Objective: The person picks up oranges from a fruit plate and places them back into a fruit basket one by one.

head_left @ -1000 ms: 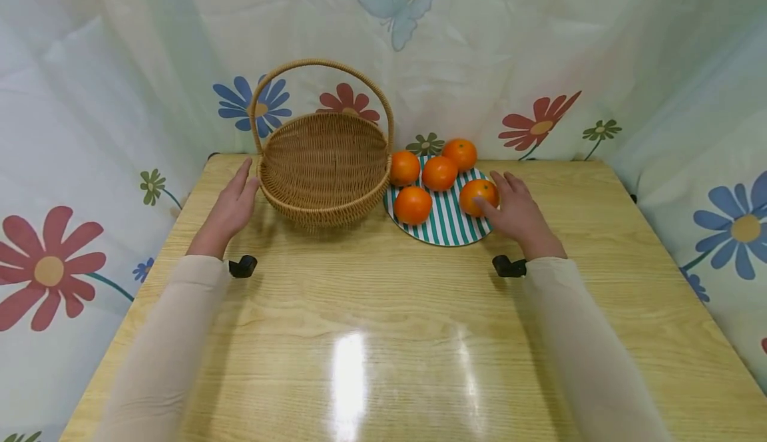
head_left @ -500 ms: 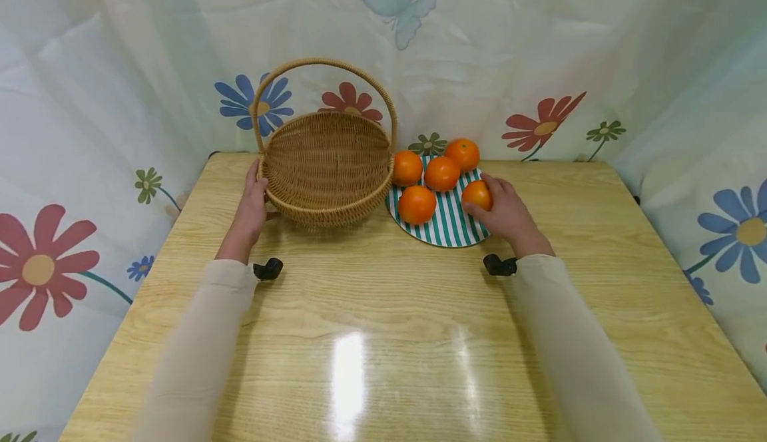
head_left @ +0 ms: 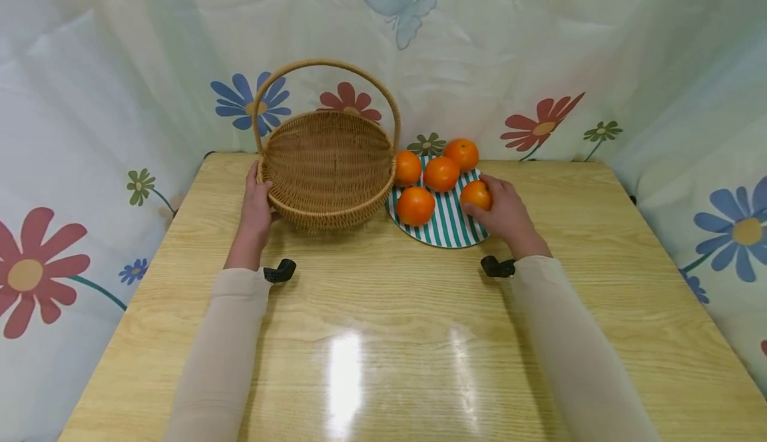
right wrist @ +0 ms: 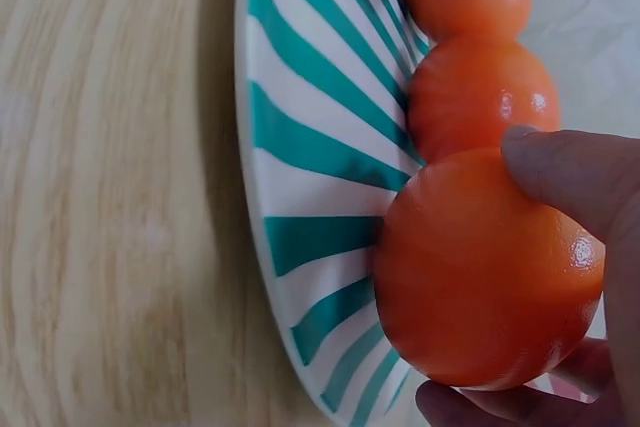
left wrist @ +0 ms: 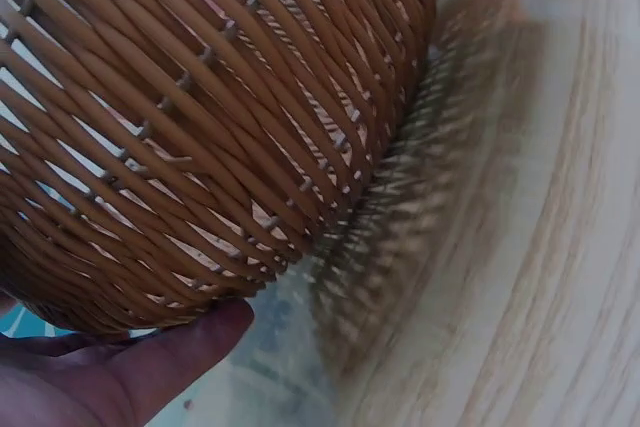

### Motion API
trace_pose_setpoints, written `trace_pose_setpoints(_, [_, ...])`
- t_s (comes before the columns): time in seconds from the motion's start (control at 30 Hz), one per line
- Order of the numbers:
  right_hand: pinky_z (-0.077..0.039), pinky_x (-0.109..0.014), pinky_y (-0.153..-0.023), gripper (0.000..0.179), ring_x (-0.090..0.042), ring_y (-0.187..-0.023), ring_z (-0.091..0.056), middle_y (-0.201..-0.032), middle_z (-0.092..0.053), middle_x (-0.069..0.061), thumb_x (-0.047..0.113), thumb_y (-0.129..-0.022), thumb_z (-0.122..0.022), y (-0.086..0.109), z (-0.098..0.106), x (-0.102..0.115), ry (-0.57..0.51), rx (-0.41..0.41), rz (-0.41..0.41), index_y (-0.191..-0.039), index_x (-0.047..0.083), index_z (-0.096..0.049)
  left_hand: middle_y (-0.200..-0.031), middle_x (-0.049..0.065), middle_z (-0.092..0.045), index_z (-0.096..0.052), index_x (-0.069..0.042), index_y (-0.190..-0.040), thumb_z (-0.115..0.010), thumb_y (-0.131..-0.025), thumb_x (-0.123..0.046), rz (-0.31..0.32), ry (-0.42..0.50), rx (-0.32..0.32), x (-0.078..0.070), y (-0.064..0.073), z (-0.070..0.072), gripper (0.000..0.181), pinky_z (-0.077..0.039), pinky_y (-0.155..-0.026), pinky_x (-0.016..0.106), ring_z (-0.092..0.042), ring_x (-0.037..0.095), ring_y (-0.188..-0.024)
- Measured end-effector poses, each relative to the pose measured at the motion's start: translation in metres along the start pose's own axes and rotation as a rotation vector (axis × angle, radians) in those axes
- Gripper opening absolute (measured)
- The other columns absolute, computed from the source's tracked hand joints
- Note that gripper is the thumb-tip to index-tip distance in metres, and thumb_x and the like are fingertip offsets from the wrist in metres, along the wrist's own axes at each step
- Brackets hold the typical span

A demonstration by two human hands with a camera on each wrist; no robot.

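Observation:
A wicker basket with a tall arched handle stands at the back left of the table. My left hand holds its left side; in the left wrist view the thumb lies along the woven outer wall. Right of the basket is a round plate with green and white stripes. My right hand grips the orange at the plate's right side. In the right wrist view, thumb and fingers span this orange, which sits over the plate's edge area.
Several other oranges lie grouped on the plate's left and back, close to the basket's right rim. A flowered curtain hangs right behind the wooden table. A small black device juts from each wrist.
My left hand has moved right and taken hold of the basket's left side. My right hand has closed its fingers round the right-hand orange. The basket's right side has shifted slightly right.

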State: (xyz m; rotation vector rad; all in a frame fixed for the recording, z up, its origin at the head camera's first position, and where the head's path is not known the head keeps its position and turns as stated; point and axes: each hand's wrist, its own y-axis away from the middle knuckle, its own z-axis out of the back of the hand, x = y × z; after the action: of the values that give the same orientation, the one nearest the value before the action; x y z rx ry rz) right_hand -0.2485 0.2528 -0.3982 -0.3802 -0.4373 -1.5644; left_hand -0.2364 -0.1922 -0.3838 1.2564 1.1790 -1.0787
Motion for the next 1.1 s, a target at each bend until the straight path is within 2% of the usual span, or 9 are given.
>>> trace_pose_setpoints(0.17, [-0.036,-0.064,-0.104,0.079,-0.046,-0.128,-0.036,-0.152,-0.027,-0.026,0.042,-0.092,-0.062,0.002,0.000,0.004,0.000,-0.026,0.031,-0.155,0.015,-0.023,-0.163,0.010,-0.002,0.004,-0.030,-0.157,-0.025,-0.100,-0.024,-0.025,-0.014,0.012,0.000,0.003,0.001,0.064,-0.031,-0.109,0.062,-0.024,0.038,-0.145])
trace_pose_setpoints(0.4, [-0.037,-0.064,-0.103,0.079,-0.045,-0.128,-0.037,-0.151,-0.030,-0.024,0.046,-0.091,-0.062,0.007,0.000,0.009,-0.015,-0.051,0.080,-0.154,0.015,-0.027,-0.163,0.010,-0.002,0.006,-0.031,-0.156,-0.023,-0.100,-0.025,-0.008,-0.031,0.023,0.001,0.004,-0.001,0.064,-0.031,-0.109,0.061,-0.026,0.039,-0.144])
trace_pose_setpoints(0.67, [-0.039,-0.061,-0.103,0.077,-0.042,-0.126,-0.038,-0.150,-0.033,-0.022,0.049,-0.091,-0.061,0.007,0.004,0.027,-0.021,-0.098,0.156,-0.152,0.013,-0.030,-0.163,0.013,-0.004,0.004,-0.027,-0.157,-0.024,-0.099,-0.023,-0.038,-0.026,0.034,-0.004,0.003,-0.001,0.065,-0.033,-0.108,0.062,-0.026,0.041,-0.143])
trace_pose_setpoints(0.97, [-0.039,-0.062,-0.100,0.077,-0.044,-0.125,-0.040,-0.148,-0.035,-0.023,0.047,-0.090,-0.063,0.006,0.010,0.052,-0.026,-0.108,0.216,-0.152,0.014,-0.031,-0.164,0.010,-0.005,-0.001,-0.034,-0.157,-0.023,-0.098,-0.019,-0.052,-0.042,-0.026,-0.007,0.005,-0.001,0.065,-0.039,-0.103,0.061,-0.031,0.041,-0.141])
trace_pose_setpoints(1.1, [-0.041,-0.062,-0.098,0.077,-0.044,-0.126,-0.041,-0.149,-0.035,-0.021,0.047,-0.089,-0.064,0.007,0.012,0.062,-0.027,-0.103,0.233,-0.152,0.016,-0.031,-0.163,0.012,-0.006,-0.003,-0.032,-0.157,-0.023,-0.097,-0.018,-0.069,-0.048,-0.041,-0.005,0.006,0.000,0.065,-0.040,-0.101,0.061,-0.033,0.043,-0.139])
